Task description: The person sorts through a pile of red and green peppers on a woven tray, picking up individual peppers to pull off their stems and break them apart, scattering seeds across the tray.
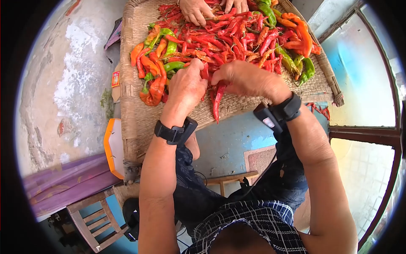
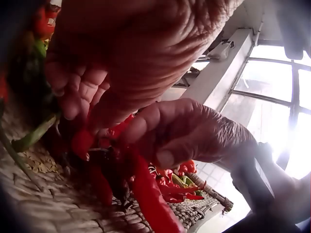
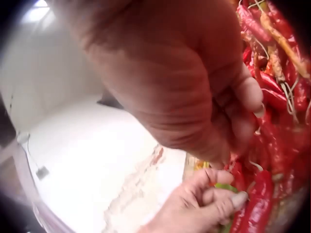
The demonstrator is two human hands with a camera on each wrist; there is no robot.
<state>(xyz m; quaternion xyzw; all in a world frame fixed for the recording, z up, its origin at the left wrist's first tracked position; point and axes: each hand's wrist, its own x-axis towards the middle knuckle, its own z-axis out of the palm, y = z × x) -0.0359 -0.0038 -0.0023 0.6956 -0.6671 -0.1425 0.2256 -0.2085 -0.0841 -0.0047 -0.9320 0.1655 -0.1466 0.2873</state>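
In the head view my left hand (image 1: 188, 86) is over the near edge of a pile of red chili peppers (image 1: 215, 40), its fingers curled at a short red chili pepper (image 1: 205, 71). Close beside it, my right hand (image 1: 251, 78) holds a long red chili pepper (image 1: 218, 101), whose tip hangs down over the woven tray (image 1: 146, 120). The left wrist view shows the right thumb and fingers pinching this long pepper (image 2: 151, 196). In the right wrist view the left thumb (image 3: 233, 201) lies against a red pepper (image 3: 260, 194).
Another person's hands (image 1: 196, 10) work at the far side of the pile. Green peppers (image 1: 171, 44) and orange peppers (image 1: 154, 84) lie at the left, more green ones (image 1: 308, 70) at the right. A wall stands left, a framed window (image 1: 359, 72) right. A wooden chair (image 1: 97, 220) is lower left.
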